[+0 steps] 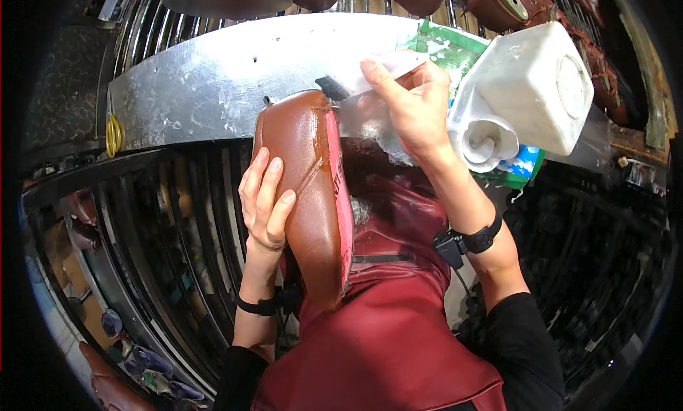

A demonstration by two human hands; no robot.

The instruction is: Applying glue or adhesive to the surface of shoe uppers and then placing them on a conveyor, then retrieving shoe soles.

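At the centre of the frame, a brown leather shoe (302,176) stands toe-down, tilted, against a dark red apron (384,326). The left hand (265,201), fingers slightly spread, grips the shoe's left side. The right hand (416,102), upper centre, is pinched shut on a pale-handled brush (398,60), thumb on top; its dark bristles point left, just above the shoe's heel. The fingers hide part of the handle. Crowding the right wrist, at upper right, are a white cup (489,142) and a square white container (541,84) over a green sheet (448,52). A metal worktop (192,84) spans the top; yellow-handled scissors (114,135) hang at its left end. Dark lettering marks the shoe's pink edge strip (343,212).
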